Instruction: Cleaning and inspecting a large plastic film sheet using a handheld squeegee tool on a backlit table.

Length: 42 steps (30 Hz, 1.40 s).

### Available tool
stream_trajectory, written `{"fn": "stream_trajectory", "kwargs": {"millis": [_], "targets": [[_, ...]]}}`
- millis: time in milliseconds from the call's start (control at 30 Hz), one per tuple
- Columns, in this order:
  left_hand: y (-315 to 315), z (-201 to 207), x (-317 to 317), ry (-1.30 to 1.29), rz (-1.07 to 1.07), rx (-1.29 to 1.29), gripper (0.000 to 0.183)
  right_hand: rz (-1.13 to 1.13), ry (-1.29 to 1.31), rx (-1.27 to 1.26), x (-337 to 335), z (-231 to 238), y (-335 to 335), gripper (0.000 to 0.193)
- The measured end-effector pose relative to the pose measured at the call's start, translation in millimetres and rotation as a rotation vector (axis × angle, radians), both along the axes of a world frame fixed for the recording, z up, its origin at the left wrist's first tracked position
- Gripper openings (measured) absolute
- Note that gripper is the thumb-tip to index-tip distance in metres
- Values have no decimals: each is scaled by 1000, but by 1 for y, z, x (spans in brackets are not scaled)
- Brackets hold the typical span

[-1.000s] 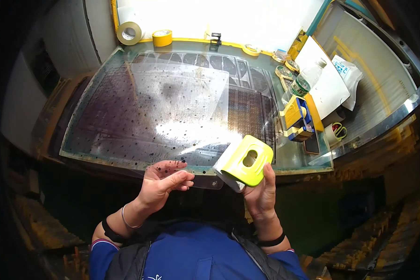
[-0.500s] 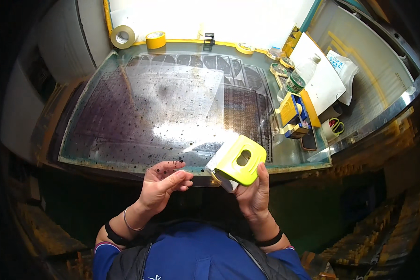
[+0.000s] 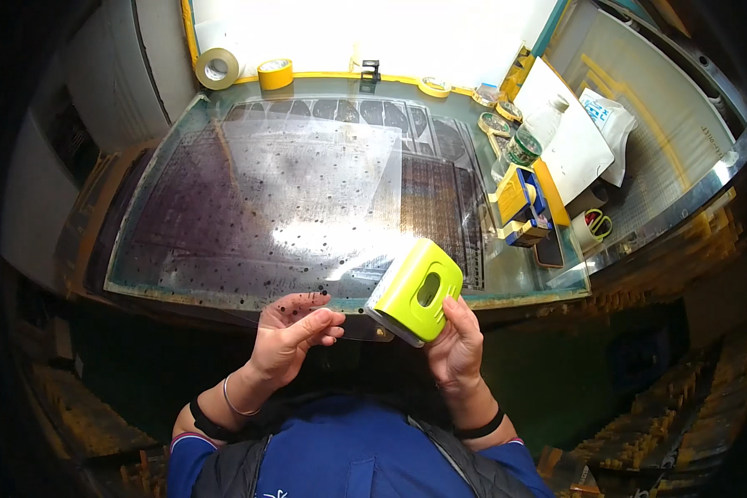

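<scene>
At the table's near edge, my left hand (image 3: pixel 286 340) pinches the near edge of a clear plastic film (image 3: pixel 299 199) dotted with black marks. The film spreads away over the glass tabletop. My right hand (image 3: pixel 458 349) is closed around a lime-green hole punch (image 3: pixel 423 292), thumb on its near right side. The punch is tilted, and its grey jaw side faces left at the film's near edge. Whether the film lies inside the slot is hard to make out. Beneath the clear film are dark printed films (image 3: pixel 440 203).
Tape rolls (image 3: pixel 275 75) stand along the back. To the right are a clear bottle (image 3: pixel 546 124), a blue tape dispenser (image 3: pixel 527 207), a phone (image 3: pixel 549 251), a white board (image 3: pixel 568 141) and green-handled scissors (image 3: pixel 599 224) in a cup. The glass table's (image 3: pixel 548 286) edge runs just beyond my hands.
My right hand has turned the hole punch more upright and shifted it slightly left. The left hand keeps its pinch on the film, having moved very little.
</scene>
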State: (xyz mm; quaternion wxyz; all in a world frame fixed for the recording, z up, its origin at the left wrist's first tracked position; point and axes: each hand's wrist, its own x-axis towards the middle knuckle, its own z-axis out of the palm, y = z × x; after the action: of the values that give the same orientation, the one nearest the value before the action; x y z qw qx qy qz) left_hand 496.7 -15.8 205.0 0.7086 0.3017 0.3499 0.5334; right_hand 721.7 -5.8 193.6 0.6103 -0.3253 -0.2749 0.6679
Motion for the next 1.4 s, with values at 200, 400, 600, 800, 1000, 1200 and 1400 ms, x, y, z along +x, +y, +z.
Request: {"fn": "stream_trajectory", "kwargs": {"millis": [200, 400, 600, 800, 1000, 1200, 1400], "targets": [[-5, -3, -7, -12, -35, -24, 20, -26, 216, 28, -5, 25, 3, 44], [-14, -3, -13, 75, -66, -1, 19, 18, 182, 66, -2, 29, 19, 49], [-31, -7, -25, 201, -114, 17, 18, -22, 167, 75, -7, 36, 31, 50], [-40, -7, -27, 309, -180, -2, 16, -27, 166, 75, -7, 34, 45, 50], [-42, -6, -28, 301, -181, -42, 16, -35, 112, 74, -11, 33, 44, 61], [-43, -7, -27, 276, -178, -56, 17, -33, 128, 81, -12, 33, 43, 60], [-43, -5, -27, 245, -194, -79, 17, -48, 157, 73, -13, 32, 42, 53]]}}
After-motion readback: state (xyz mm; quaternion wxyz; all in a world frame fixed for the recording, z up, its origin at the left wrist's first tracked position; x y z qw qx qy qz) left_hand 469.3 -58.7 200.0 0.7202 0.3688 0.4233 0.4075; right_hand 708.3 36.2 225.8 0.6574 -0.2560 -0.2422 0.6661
